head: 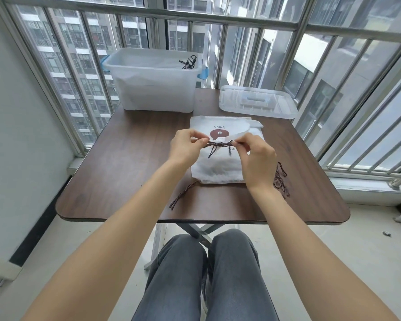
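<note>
A brown cord (218, 144) is held taut between two hands above a white bag (220, 167).

One end is pinched by the curled fingers of the left hand (186, 147), the other by the right hand (257, 158); two loose ends hang down. More cords lie on the table (125, 172) by the bag. A bin (153, 82) and lid (257, 103) stand behind.

A clear bin (153, 89) and a lid (257, 102) sit apart on the brown table (125, 172).
</note>
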The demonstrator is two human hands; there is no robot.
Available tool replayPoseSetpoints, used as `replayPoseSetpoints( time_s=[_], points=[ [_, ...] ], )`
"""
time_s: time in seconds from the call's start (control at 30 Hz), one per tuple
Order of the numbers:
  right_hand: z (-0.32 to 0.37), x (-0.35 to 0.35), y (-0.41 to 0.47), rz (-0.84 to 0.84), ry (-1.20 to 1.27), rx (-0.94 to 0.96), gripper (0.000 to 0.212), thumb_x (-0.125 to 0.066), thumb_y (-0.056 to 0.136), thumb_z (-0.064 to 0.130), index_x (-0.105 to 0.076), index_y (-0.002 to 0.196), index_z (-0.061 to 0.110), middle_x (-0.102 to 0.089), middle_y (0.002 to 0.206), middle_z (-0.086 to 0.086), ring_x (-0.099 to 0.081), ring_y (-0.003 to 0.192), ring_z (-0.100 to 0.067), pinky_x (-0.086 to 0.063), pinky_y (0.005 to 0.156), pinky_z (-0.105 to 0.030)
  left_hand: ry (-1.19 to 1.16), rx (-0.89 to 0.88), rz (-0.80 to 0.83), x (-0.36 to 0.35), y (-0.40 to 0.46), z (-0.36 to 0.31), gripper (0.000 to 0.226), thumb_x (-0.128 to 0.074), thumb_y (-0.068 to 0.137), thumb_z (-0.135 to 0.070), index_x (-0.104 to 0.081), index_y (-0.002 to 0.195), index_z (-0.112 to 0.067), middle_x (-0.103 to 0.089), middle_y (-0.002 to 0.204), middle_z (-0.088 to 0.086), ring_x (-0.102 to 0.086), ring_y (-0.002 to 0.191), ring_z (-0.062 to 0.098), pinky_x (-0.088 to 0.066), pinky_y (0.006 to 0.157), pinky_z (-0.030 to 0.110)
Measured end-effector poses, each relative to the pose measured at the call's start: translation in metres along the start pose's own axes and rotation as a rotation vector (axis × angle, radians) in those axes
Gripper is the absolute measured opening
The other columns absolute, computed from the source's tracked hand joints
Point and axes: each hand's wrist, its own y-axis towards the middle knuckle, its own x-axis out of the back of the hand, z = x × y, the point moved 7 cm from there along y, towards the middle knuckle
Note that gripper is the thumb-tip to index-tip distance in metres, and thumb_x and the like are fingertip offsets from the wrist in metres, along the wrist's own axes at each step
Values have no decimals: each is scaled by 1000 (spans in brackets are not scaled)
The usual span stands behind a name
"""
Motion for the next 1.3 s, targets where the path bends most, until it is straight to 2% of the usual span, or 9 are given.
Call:
replayPoseSetpoints(
  time_s=[0.1, 0.37, 0.6, 0.77, 0.83, 0.93, 1.03, 1.13, 1.3],
  points=[
    [0, -1, 0, 41, -33, -28, 11, -63, 86, 17, -64, 81, 7, -63, 75, -10, -57, 69, -29, -44, 59, -36, 75, -27, -62, 3, -2, 0, 8, -60, 90, -18, -66, 85, -18, -63, 78, -3, -59, 86, 16, -44, 76, 26],
    [7, 5, 6, -26, -54, -29, 8, -63, 84, 9, -61, 79, 3, -65, 76, -12, -59, 71, -33, -44, 75, -40, 94, -76, -266, 9, -7, -8, 15, -53, 94, -15, -65, 99, -7, -62, 92, 6, -53, 88, 15, -34, 72, 17],
    [5, 8, 9, -16, -53, -96, 10, -61, 87, 12, -62, 84, 3, -67, 83, -11, -60, 79, -31, -44, 79, -39, 64, -61, -302, 10, -6, -9, 15, -53, 94, -12, -66, 98, -5, -66, 98, 11, -57, 98, 22, -38, 78, 21],
    [8, 7, 11, -10, -54, -108, 11, -60, 88, 14, -61, 85, 3, -67, 84, -10, -60, 80, -29, -46, 78, -41, 40, -49, -318, 13, -4, -6, 15, -54, 94, -15, -67, 97, -7, -63, 93, 6, -54, 90, 16, -37, 75, 18],
    [1, 5, 12, 14, -9, -202, 12, -58, 90, 16, -61, 86, 5, -67, 84, -9, -61, 80, -28, -47, 75, -40, -5, -43, -283, 9, -4, -3, 14, -56, 93, -17, -67, 94, -9, -61, 88, 3, -53, 87, 15, -39, 74, 19],
    [-22, -12, 10, 168, 217, -547, 17, -46, 95, 26, -51, 90, 10, -66, 88, -10, -66, 80, -30, -50, 79, -42, -30, -49, -204, -1, -6, 0, 10, -58, 92, -19, -66, 89, -13, -60, 83, 0, -54, 82, 13, -42, 76, 25],
    [-21, -31, 0, 360, 513, -862, 37, -40, 95, 45, -40, 112, 13, -53, 100, -4, -66, 75, -29, -56, 77, -43, -44, -63, -147, -9, -5, -2, 9, -61, 90, -20, -64, 83, -17, -63, 79, 3, -54, 77, 11, -45, 79, 29],
    [-11, -40, 1, 478, 528, -870, 54, -49, 91, 45, -29, 136, 21, -45, 107, -2, -61, 76, -22, -58, 73, -36, -74, -64, -72, -15, -4, -4, 11, -63, 88, -23, -63, 77, -20, -65, 75, 7, -46, 62, 8, -46, 74, 32],
    [-15, -51, 7, 473, 594, -875, 55, -54, 89, 11, -31, 138, 22, -51, 119, -10, -58, 80, -20, -56, 63, -27, -101, -56, 24, -13, -5, -5, 6, -64, 88, -22, -65, 84, -18, -59, 68, -8, -47, 48, -3, -35, 51, 18]
  ],
)
